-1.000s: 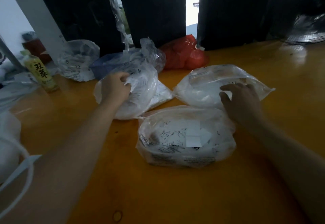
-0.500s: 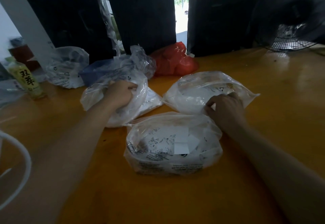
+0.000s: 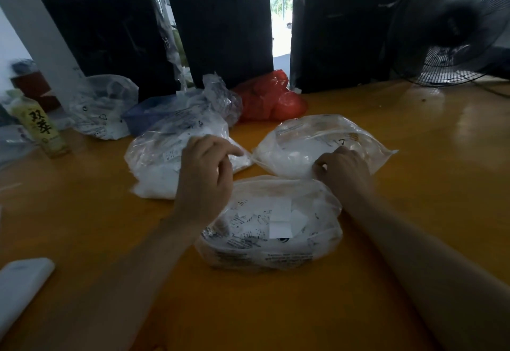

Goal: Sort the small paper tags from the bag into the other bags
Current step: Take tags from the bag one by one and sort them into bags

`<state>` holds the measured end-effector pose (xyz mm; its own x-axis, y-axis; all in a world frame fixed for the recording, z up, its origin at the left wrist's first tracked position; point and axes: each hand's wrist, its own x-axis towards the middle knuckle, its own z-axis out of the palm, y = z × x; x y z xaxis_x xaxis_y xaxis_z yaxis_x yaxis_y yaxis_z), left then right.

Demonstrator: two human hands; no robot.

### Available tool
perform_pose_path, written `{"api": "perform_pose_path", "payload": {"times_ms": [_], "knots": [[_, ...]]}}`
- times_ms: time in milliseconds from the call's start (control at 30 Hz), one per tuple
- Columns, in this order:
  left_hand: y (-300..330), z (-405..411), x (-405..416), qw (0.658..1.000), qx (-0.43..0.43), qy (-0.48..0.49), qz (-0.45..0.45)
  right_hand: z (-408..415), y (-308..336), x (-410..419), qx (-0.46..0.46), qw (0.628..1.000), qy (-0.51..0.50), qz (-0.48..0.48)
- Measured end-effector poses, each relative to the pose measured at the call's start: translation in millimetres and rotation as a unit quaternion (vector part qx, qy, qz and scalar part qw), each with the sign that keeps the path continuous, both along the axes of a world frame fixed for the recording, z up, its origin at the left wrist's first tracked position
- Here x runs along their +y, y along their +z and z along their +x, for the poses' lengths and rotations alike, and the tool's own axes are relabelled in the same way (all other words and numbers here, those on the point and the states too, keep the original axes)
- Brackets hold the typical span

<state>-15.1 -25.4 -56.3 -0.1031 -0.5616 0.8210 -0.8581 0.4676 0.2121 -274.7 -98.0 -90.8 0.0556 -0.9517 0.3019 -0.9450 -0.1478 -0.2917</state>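
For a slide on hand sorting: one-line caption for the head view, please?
Left hand lifted between two clear bags, right hand at the right bag's edge, nearest bag showing paper tags.

The tabletop (image 3: 414, 212) is a glossy amber-orange with pale glare toward its far right corner. Near the middle, three clear plastic bags show white contents: the nearest bag (image 3: 271, 223) has white paper tags (image 3: 280, 219) with black print and black lettering along its front, the right bag (image 3: 317, 143) carries a yellowish tint and a small black mark, and the left bag (image 3: 165, 157) is white speckled with black print. Toward the far edge lie a bright red bag (image 3: 271, 97) and a blue bag (image 3: 149, 113). At the left edge stands a yellow-green bottle (image 3: 41, 127) with black characters. Behind the far edge, the panels (image 3: 220, 28) are black.
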Motion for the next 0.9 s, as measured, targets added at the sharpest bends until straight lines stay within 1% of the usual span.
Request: {"api": "perform_pose_path", "payload": {"times_ms": [67,133,200,267,300,400,467,567,633,733,767,833,867,900], "knots": [[-9.9,-11.3,11.7,0.998,0.019,-0.047,0.047,-0.1,-0.4,0.3,-0.02,0.998,-0.018,-0.05],[-17.5,-17.0,20.3,0.989,0.063,-0.078,0.108,-0.8,1.3,0.4,-0.052,0.995,-0.034,-0.084],[-23.1,-18.7,25.5,0.969,0.142,-0.098,0.175,-2.0,3.8,1.2,-0.093,0.989,-0.031,-0.111],[-27.7,-19.1,26.7,0.938,0.233,-0.094,0.237,-1.6,7.4,4.7,-0.127,0.981,-0.018,-0.143],[-29.9,-19.3,27.2,0.926,0.26,-0.089,0.259,-0.6,9.5,7.3,-0.141,0.977,-0.006,-0.16],[-32.4,-19.6,29.9,0.906,0.291,-0.096,0.291,7.9,17.1,20.9,-0.203,0.958,0.053,-0.197],[-32.2,-20.3,30.2,0.893,0.313,-0.117,0.301,15.3,23.1,32.2,-0.262,0.943,0.102,-0.18],[-31.1,-24.2,29.8,0.864,0.352,-0.16,0.323,26.7,30.3,48.9,-0.335,0.92,0.177,-0.1],[-29.7,-27.9,28.8,0.835,0.374,-0.192,0.355,32.2,32.0,58.3,-0.337,0.913,0.222,-0.058],[-28.6,-33.0,29.0,0.782,0.418,-0.251,0.387,36.8,32.6,64.7,-0.292,0.917,0.27,-0.029],[-28.6,-33.4,30.1,0.779,0.426,-0.254,0.383,37.9,31.8,65.0,-0.271,0.922,0.277,-0.02],[-30.8,-32.6,31.5,0.797,0.426,-0.233,0.361,39.7,28.8,65.0,-0.232,0.933,0.276,-0.007],[-32.1,-32.0,31.7,0.797,0.436,-0.222,0.354,40.2,26.8,64.9,-0.22,0.937,0.272,-0.006],[-32.9,-31.5,32.1,0.79,0.455,-0.21,0.354,39.9,24.9,64.7,-0.211,0.939,0.272,-0.002]]}}
